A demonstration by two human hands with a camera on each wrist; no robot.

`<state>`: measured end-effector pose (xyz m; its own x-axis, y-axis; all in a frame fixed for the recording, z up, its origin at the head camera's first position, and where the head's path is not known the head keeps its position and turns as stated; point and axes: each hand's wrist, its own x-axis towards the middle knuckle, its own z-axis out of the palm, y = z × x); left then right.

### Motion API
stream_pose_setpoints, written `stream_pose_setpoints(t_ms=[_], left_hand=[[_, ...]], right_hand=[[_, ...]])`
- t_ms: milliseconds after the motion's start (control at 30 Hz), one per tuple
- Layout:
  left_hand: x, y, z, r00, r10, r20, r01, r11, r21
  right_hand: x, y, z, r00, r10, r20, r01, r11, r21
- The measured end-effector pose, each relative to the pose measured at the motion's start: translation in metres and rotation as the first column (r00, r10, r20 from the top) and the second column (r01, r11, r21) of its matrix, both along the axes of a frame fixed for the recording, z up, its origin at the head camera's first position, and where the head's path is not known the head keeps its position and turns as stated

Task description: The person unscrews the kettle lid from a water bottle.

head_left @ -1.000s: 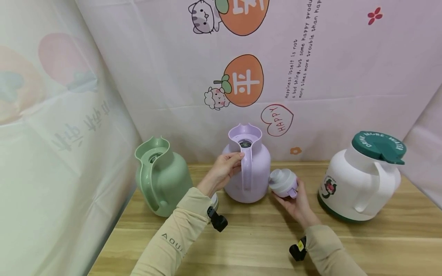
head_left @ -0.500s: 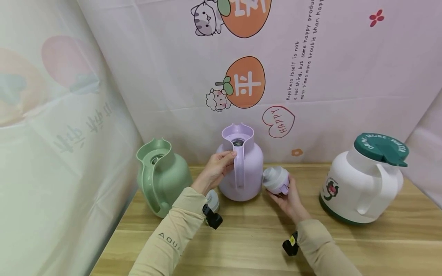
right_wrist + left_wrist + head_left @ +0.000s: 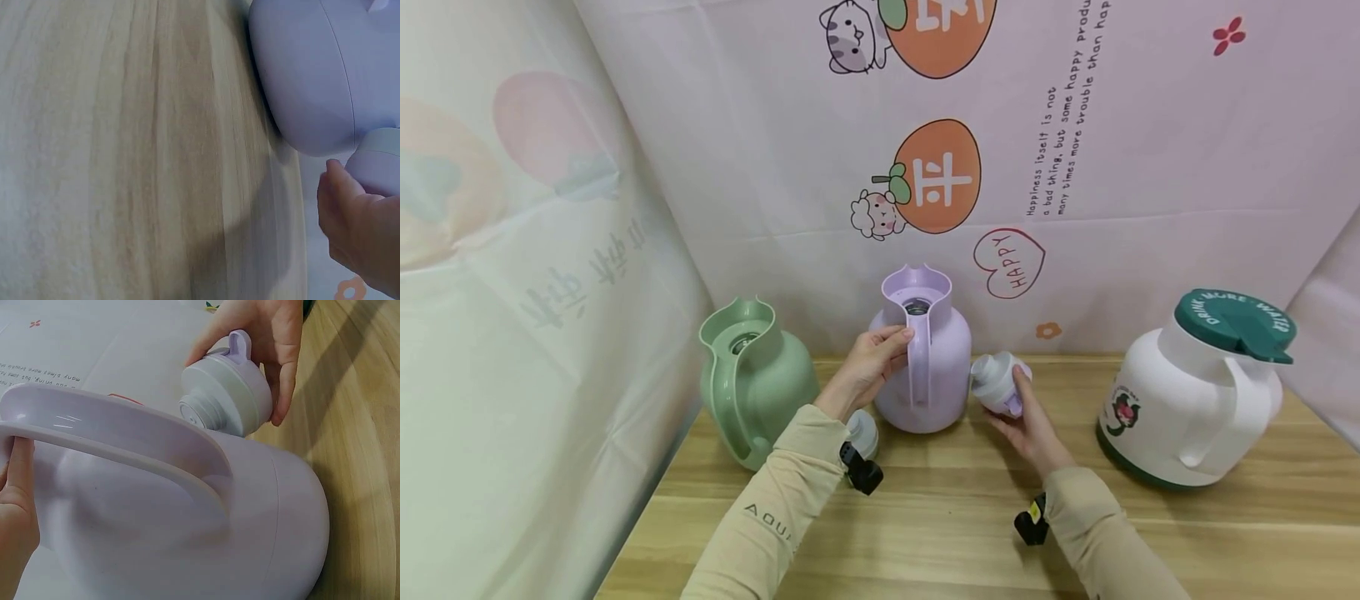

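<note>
A purple thermos jug [image 3: 951, 367] stands upright on the wooden table with its top uncovered, the dark round mouth showing. My left hand [image 3: 871, 367] grips the upper part of its handle [image 3: 919, 367], thumb on top. Just right of the jug, my right hand [image 3: 1028, 425] holds a purple and whitish stopper lid [image 3: 996, 379] tilted sideways. In the left wrist view the lid [image 3: 228, 394] shows its narrow threaded plug facing the jug and a small loop tab at its outer edge. The right wrist view catches only part of this lid [image 3: 378, 165].
A green jug [image 3: 775, 392], also uncovered, stands at the left. A whitish lid [image 3: 862, 433] lies between it and the purple jug, partly behind the left wrist. At the right stands a white jug [image 3: 1180, 408] with a dark green lid [image 3: 1232, 321]. A printed cloth [image 3: 760, 167] hangs behind.
The purple jug, with my left hand on it, has shifted slightly left in view. My right hand has moved left with the lid and turned it a little, its fingers now higher on the lid's side.
</note>
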<state>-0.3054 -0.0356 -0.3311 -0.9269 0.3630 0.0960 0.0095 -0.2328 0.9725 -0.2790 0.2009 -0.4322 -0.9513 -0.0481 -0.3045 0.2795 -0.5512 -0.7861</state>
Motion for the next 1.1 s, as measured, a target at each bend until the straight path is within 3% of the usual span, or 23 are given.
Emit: stream_pose_setpoints(t_ms=[333, 467, 667, 1100], left_hand=[[0.001, -0.004, 0.000, 0.998, -0.064, -0.001, 0.064, 0.998, -0.018], [0.001, -0.005, -0.001, 0.996, -0.087, -0.001, 0.087, 0.996, -0.029], [0.001, -0.007, 0.000, 0.997, -0.072, 0.009, 0.072, 0.995, -0.070], [0.001, -0.008, 0.002, 0.996, -0.085, 0.019, 0.087, 0.990, -0.108]], right_hand=[[-0.004, 0.007, -0.011, 1.000, 0.013, -0.021, -0.011, 0.995, 0.094], [-0.005, 0.008, -0.013, 1.000, 0.027, -0.003, -0.027, 0.998, 0.063], [-0.008, 0.006, -0.017, 0.999, 0.043, 0.020, -0.043, 0.998, -0.035], [-0.011, 0.013, -0.030, 0.997, 0.063, 0.040, -0.061, 0.997, -0.051]])
